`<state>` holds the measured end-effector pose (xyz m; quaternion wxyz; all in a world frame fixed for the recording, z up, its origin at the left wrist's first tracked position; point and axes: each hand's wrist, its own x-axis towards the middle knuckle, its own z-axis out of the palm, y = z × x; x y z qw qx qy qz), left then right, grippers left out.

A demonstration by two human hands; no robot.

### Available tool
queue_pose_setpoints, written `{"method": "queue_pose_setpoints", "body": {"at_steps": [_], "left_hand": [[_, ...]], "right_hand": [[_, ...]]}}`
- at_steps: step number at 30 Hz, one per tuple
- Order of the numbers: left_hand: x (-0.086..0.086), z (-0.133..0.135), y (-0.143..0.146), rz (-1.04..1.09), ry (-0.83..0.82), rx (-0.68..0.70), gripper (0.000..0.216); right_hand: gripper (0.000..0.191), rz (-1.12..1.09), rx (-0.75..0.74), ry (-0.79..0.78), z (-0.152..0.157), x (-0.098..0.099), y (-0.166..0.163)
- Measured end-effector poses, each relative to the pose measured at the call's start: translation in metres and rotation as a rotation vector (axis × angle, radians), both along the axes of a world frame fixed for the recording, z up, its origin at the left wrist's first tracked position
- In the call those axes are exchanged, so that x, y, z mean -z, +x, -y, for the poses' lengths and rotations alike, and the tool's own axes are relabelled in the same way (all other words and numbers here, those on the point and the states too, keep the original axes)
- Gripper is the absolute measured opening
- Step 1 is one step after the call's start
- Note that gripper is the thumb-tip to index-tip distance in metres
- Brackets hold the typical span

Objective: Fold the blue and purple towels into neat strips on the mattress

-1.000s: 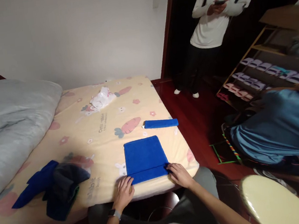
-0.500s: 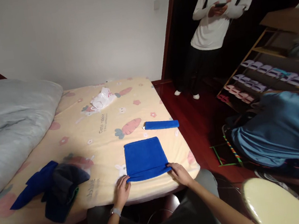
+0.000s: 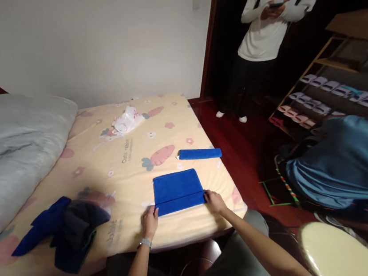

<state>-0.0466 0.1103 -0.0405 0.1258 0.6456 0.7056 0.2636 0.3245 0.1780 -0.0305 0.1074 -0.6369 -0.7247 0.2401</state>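
A blue towel (image 3: pixel 176 186) lies flat near the bed's front edge, its near edge turned over into a strip. At the strip's left end, my left hand (image 3: pixel 150 220) has its fingers closed on the corner. My right hand (image 3: pixel 216 200) pinches the strip's right end. Beyond this towel rests a second blue towel (image 3: pixel 200 153), folded into a narrow band with a small white tag at its left end. Farther left is a crumpled heap of blue and dark grey cloths (image 3: pixel 70 228).
The bed sheet (image 3: pixel 123 186) bears carrots and rabbits. A white plastic bag (image 3: pixel 128 120) and a grey quilt (image 3: pixel 20 144) lie on it. Rightward are a round cream stool (image 3: pixel 338 249), a blue cloth-covered heap (image 3: pixel 344 158) and a slipper rack (image 3: pixel 315 61). A person (image 3: pixel 267 24) stands holding a phone.
The towel's near edge has been folded farther over, away from me, into a flat strip. Both hands have moved slightly forward with it.
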Motion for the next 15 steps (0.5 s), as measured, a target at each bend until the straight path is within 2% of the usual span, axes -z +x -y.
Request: {"method": "queue_pose_setpoints", "body": {"at_steps": [4,7,10,12,15], "left_hand": [[-0.014,0.004,0.0,-0.16,0.067,-0.045,0.032],[-0.023,0.015,0.001,-0.211,0.143,0.021,0.029],[-0.026,0.023,0.002,-0.215,0.118,0.193,0.035],[-0.025,0.025,0.003,-0.236,0.073,0.301,0.044],[-0.021,0.022,0.003,-0.246,0.039,0.327,0.05]], "right_hand": [[0.031,0.053,0.043,0.016,0.005,-0.007,0.001],[0.03,0.045,0.044,0.123,0.015,-0.017,0.007],[0.031,-0.043,-0.168,0.234,0.023,-0.025,0.012],[0.044,-0.077,-0.341,0.248,0.025,-0.024,0.012],[0.058,-0.058,-0.415,0.232,0.022,-0.016,0.011]]}}
